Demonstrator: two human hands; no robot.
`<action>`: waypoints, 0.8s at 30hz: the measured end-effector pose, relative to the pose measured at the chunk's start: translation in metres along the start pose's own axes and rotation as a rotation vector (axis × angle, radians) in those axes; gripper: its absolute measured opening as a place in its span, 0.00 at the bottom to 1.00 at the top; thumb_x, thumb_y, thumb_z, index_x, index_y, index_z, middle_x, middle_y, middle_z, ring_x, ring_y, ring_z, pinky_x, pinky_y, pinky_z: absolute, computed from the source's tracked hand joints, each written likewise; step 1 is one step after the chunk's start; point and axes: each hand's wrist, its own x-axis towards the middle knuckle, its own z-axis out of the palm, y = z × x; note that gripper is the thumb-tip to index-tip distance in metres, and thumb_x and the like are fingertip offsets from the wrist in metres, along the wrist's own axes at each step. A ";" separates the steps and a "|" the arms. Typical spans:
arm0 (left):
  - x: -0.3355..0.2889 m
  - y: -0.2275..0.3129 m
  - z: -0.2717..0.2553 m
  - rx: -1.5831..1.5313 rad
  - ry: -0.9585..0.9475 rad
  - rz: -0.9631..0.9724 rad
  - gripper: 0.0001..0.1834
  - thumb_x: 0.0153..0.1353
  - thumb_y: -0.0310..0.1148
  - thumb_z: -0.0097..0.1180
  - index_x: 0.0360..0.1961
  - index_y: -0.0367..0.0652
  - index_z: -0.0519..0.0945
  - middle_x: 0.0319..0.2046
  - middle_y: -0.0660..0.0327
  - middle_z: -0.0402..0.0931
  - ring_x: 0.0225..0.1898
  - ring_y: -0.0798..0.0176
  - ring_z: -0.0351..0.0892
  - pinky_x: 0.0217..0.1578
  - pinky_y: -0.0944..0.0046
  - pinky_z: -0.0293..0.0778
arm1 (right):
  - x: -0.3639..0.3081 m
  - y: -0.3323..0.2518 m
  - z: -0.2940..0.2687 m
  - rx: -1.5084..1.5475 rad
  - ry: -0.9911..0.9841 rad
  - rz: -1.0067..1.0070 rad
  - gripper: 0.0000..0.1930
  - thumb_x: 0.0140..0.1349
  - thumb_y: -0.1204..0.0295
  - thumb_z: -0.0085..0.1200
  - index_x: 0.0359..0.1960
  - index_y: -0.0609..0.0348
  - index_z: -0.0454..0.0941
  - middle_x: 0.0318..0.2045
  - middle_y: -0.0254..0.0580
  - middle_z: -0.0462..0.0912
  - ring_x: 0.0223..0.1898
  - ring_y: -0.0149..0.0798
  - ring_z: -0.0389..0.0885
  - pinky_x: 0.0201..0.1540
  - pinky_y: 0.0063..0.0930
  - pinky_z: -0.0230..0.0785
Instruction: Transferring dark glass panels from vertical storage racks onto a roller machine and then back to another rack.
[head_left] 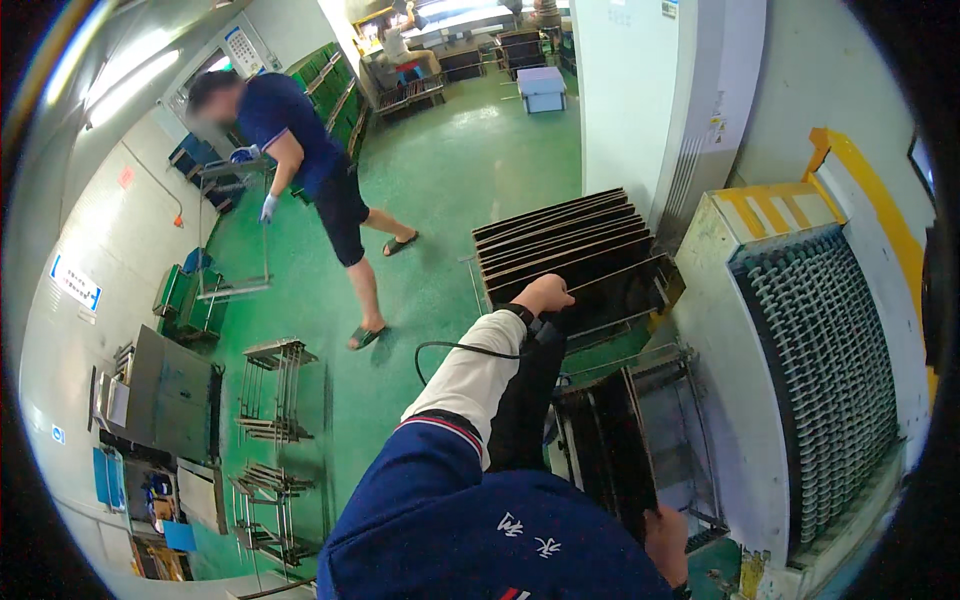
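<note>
My left hand, in a white sleeve with a black wristband, is closed at the left end of the nearest dark panel in a metal rack. More thin dark panels stand behind it in a row, their light upper edges showing. Lower right, my right hand is closed on the near end of another dark panel, at a second wire rack. The fingers of both hands are partly hidden. A black cable loops from my left wrist.
To the right stands a machine with rows of grey rollers. At left, a person in dark clothes and gloves carries a metal frame. Empty wire racks stand on the green floor. A blue-grey bin sits farther back.
</note>
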 end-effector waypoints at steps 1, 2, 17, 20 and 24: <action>-0.001 0.001 0.000 -0.005 0.000 -0.002 0.19 0.50 0.45 0.61 0.33 0.39 0.85 0.31 0.50 0.82 0.38 0.49 0.81 0.40 0.53 0.76 | -0.002 0.002 -0.006 -0.038 0.006 0.015 0.13 0.58 0.62 0.56 0.29 0.61 0.78 0.23 0.53 0.78 0.28 0.61 0.77 0.31 0.51 0.66; -0.001 0.002 0.000 -0.010 -0.001 -0.003 0.19 0.50 0.45 0.61 0.34 0.39 0.85 0.32 0.50 0.82 0.38 0.48 0.81 0.41 0.53 0.76 | -0.002 0.005 -0.013 -0.076 0.012 0.030 0.14 0.58 0.62 0.57 0.29 0.62 0.78 0.22 0.54 0.77 0.27 0.62 0.76 0.30 0.51 0.65; -0.028 0.017 -0.009 0.073 0.086 -0.006 0.17 0.51 0.45 0.59 0.34 0.43 0.85 0.34 0.51 0.82 0.40 0.47 0.81 0.42 0.53 0.77 | 0.036 0.000 -0.119 0.766 0.975 0.529 0.28 0.61 0.54 0.58 0.52 0.68 0.74 0.50 0.48 0.77 0.47 0.40 0.76 0.52 0.30 0.69; -0.032 0.020 -0.010 0.102 0.125 -0.004 0.16 0.51 0.44 0.59 0.32 0.43 0.85 0.33 0.51 0.82 0.40 0.46 0.81 0.42 0.53 0.77 | 0.038 -0.009 -0.129 1.056 0.805 0.405 0.34 0.63 0.48 0.52 0.56 0.70 0.69 0.51 0.47 0.75 0.48 0.40 0.75 0.52 0.31 0.68; -0.038 0.025 -0.012 0.108 0.136 0.017 0.18 0.54 0.45 0.57 0.35 0.41 0.83 0.35 0.49 0.81 0.40 0.46 0.79 0.42 0.51 0.75 | 0.041 0.004 -0.122 1.063 0.785 0.428 0.30 0.66 0.47 0.48 0.49 0.69 0.74 0.43 0.43 0.77 0.42 0.35 0.75 0.45 0.26 0.70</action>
